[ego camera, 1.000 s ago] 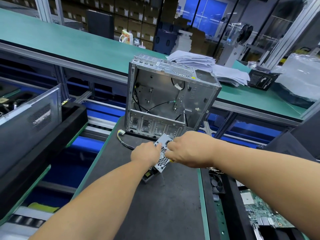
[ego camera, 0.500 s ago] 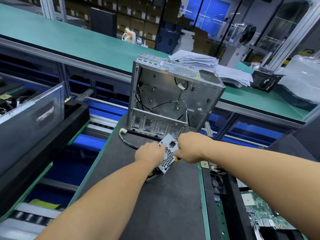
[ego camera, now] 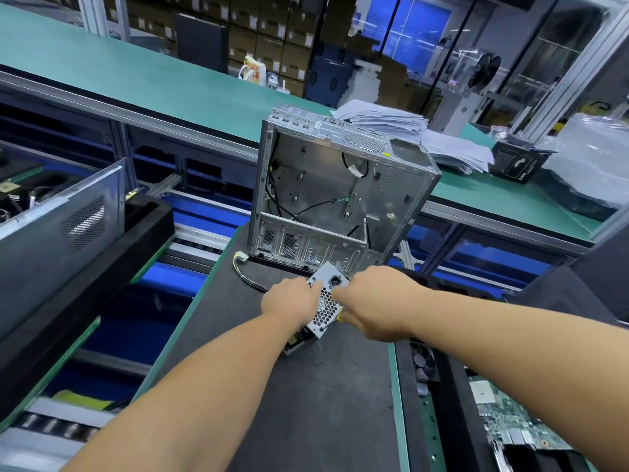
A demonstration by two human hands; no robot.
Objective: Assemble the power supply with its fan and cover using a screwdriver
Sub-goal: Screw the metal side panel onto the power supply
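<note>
There, on the dark grey bench, the left hand curled its grip round the perforated silver metal power supply, the right hand gripping its opposite side, just before an open steel computer case.

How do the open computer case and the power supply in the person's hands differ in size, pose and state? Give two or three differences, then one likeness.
The computer case is far larger than the power supply. The case stands upright on the dark mat, untouched; the power supply is tilted, held between the left hand and the right hand. The case's open side shows loose cables inside; the power supply shows a perforated grille and a socket. Both are bare silver metal.
</note>
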